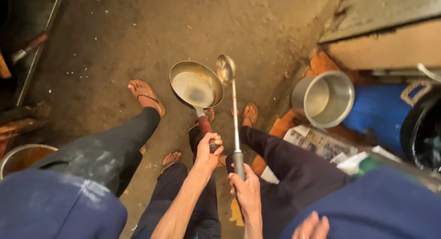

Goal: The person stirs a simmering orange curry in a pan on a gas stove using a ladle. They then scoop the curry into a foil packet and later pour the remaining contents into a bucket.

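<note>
Dirty concrete floor (115,32), feet of two bystanders around you. Your left hand (207,149) is clamped on the pan (196,85) handle, right hand (245,186) on the ladle (226,69) shaft, both mid-frame over the floor. Pan looks empty, ladle bowl too. Steel pot (327,99) at right, untouched.

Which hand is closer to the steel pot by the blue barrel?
Right. The right hand, holding the ladle, is nearer the steel pot; the left hand, gripping the frying pan handle, is farther left.
</note>
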